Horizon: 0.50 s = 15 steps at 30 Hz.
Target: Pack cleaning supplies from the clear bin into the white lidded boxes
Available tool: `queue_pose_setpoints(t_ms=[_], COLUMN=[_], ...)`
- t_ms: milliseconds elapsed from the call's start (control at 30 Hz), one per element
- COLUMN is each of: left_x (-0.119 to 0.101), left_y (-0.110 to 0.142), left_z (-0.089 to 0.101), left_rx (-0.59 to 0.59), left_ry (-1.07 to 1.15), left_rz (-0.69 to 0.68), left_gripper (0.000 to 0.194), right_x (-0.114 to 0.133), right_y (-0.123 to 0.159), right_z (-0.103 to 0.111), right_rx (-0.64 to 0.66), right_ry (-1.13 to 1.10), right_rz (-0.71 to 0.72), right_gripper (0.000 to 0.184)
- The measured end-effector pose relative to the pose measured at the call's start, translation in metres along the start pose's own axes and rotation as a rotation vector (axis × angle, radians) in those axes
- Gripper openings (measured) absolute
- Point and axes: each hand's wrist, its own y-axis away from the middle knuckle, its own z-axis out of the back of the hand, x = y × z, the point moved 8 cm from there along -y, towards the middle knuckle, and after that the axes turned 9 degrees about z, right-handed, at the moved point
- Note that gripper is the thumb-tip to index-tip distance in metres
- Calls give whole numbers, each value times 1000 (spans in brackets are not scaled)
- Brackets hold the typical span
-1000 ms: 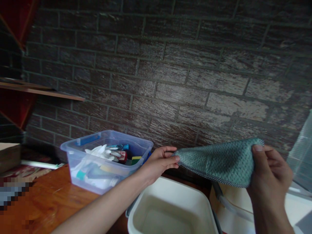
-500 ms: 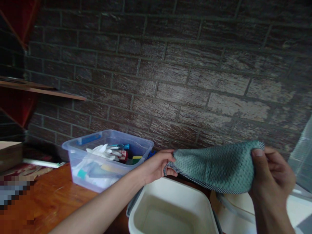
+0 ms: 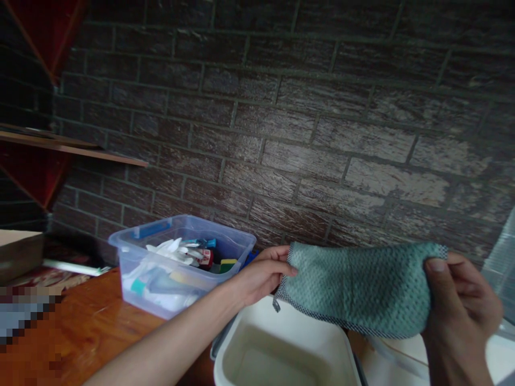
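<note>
A green textured cleaning cloth [image 3: 358,287] with a black-and-white checked edge is stretched between my two hands. My left hand [image 3: 261,276] pinches its left end, and a small loop dangles from the corner below. At the right end, my right hand [image 3: 462,295] grips the upper corner with the thumb on the near face. Beneath the cloth stands a cream plastic basin [image 3: 289,327], its inside partly in view. Just beyond my left forearm sits a translucent bluish storage box [image 3: 161,284] holding white gloves [image 3: 173,249], a red-labelled bottle [image 3: 206,259] and a yellow-green sponge [image 3: 228,265].
A wooden table [image 3: 92,327] carries the box. Dark brick wall [image 3: 273,134] rises behind everything. At left, a wooden shelf [image 3: 76,150] juts out on red brackets. A whitish lidded container [image 3: 402,348] stands right of the basin, partly covered by my right hand.
The cloth is pulled flatter and wider, with my right hand shifted right and slightly down. My left fingers now lie over its edge, and the loop hangs free. The view has shifted slightly.
</note>
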Motion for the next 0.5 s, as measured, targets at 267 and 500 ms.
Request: queue_pose_setpoints(t_ms=[267, 500], left_x=[-10, -35], left_y=[1, 8], left_z=[21, 29], left_rx=[-282, -298], left_ry=[-221, -296], left_rz=[-208, -368], left_gripper=[27, 28], right_x=[0, -23], right_y=[-2, -8], right_z=[-1, 2], right_rx=[-14, -1], right_ry=[65, 38], right_rz=[-8, -29], right_gripper=[35, 34])
